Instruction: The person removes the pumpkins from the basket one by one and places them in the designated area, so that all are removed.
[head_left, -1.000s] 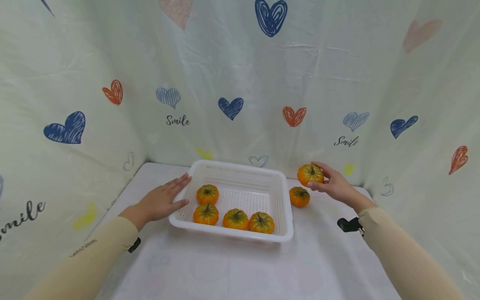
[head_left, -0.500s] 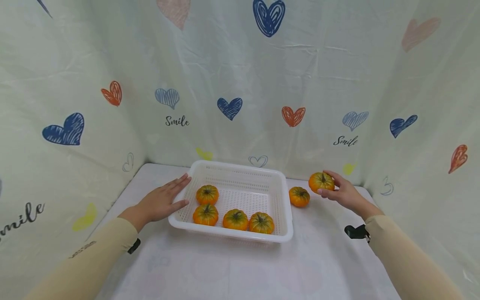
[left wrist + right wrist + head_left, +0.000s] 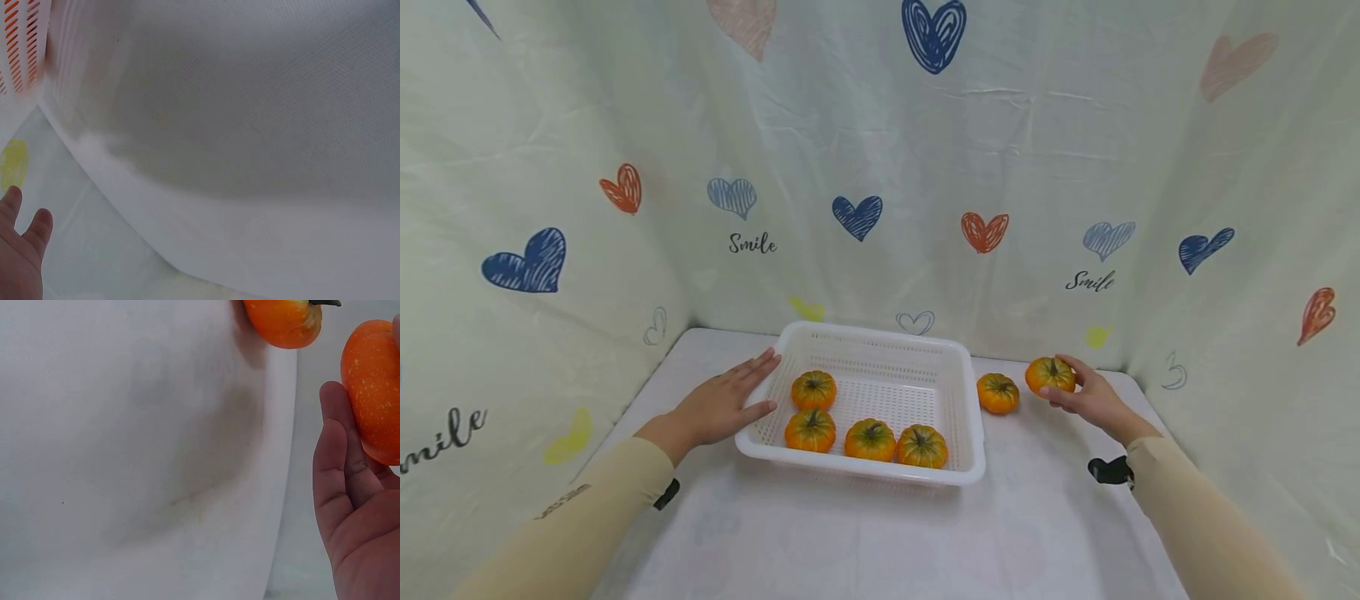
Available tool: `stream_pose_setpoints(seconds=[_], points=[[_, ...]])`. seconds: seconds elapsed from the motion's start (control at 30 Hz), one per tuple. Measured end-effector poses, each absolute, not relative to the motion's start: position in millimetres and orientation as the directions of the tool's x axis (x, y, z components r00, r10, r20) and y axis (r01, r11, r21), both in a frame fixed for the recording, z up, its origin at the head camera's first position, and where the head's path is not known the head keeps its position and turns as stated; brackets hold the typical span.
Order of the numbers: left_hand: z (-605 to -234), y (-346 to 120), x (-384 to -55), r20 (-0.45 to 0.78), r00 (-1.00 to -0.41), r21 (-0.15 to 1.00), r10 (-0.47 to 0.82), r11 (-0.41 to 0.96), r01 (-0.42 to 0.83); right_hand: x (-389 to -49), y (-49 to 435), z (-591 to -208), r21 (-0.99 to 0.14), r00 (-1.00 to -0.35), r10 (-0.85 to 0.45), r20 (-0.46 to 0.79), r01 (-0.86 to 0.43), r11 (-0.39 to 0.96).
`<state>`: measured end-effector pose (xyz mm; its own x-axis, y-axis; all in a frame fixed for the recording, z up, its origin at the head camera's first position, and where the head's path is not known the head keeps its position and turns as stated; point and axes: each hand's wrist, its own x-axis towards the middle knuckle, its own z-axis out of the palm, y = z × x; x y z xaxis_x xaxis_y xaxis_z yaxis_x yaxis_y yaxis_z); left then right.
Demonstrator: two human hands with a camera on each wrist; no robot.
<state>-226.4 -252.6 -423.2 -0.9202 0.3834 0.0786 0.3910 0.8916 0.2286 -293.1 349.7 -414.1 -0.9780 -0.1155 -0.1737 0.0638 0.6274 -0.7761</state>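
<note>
My right hand [image 3: 1093,402] grips a small orange-and-green pumpkin [image 3: 1049,377] between thumb and fingers, close over the table at the right. In the right wrist view the held pumpkin [image 3: 374,394] shows its speckled orange side. Just left of it, another small pumpkin [image 3: 997,393] sits on the table beside the basket. My left hand [image 3: 718,406] lies with straight fingers on the left rim of a white plastic basket [image 3: 887,477]. Inside are several pumpkins: one behind [image 3: 813,390], the others, such as the front right one [image 3: 922,447], along the near wall.
A white cloth covers the table [image 3: 850,542]. Behind and on both sides hangs a pale curtain [image 3: 910,150] printed with hearts and "Smile". The table's back edge runs close behind the basket and the held pumpkin.
My right hand has moved right and down with its pumpkin, from above the other loose pumpkin to its right side. The left hand and basket have stayed in place.
</note>
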Motion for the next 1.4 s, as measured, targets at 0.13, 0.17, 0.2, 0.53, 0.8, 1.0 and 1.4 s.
stream_pose_setpoints(seconds=[0.13, 0.17, 0.2, 0.53, 0.8, 1.0, 1.4], points=[[-420.6, -252.3, -225.0, 0.071, -0.921, 0.231, 0.382, 0.892, 0.388, -295.6, 352.0, -421.8, -0.775, -0.978, -0.085, -0.19, 0.096, 0.624], [-419.8, -252.2, -224.4, 0.073, -0.921, 0.23, 0.383, 0.892, 0.389, -296.4, 352.7, -423.7, -0.774, -0.978, -0.08, -0.193, 0.102, 0.624], [-419.2, -252.1, -223.9, 0.075, -0.92, 0.231, 0.384, 0.891, 0.391, -297.2, 353.5, -425.6, -0.771, -0.978, -0.074, -0.196, 0.107, 0.627], [-421.9, -252.2, -225.4, 0.073, -0.92, 0.233, 0.385, 0.89, 0.391, -301.1, 357.7, -439.7, -0.761, -0.969, -0.03, -0.245, 0.173, 0.626], [-421.6, -251.8, -223.6, 0.093, -0.916, 0.236, 0.39, 0.885, 0.401, -303.7, 357.7, -449.3, -0.735, -0.954, -0.039, -0.296, 0.202, 0.648], [-421.3, -252.2, -225.0, 0.076, -0.918, 0.225, 0.389, 0.891, 0.396, -305.0, 358.2, -454.4, -0.72, -0.951, -0.032, -0.307, 0.21, 0.662], [-417.0, -250.0, -222.8, 0.055, -0.926, 0.217, 0.372, 0.901, 0.375, -308.1, 357.5, -463.0, -0.712, -0.947, -0.052, -0.318, 0.202, 0.673]])
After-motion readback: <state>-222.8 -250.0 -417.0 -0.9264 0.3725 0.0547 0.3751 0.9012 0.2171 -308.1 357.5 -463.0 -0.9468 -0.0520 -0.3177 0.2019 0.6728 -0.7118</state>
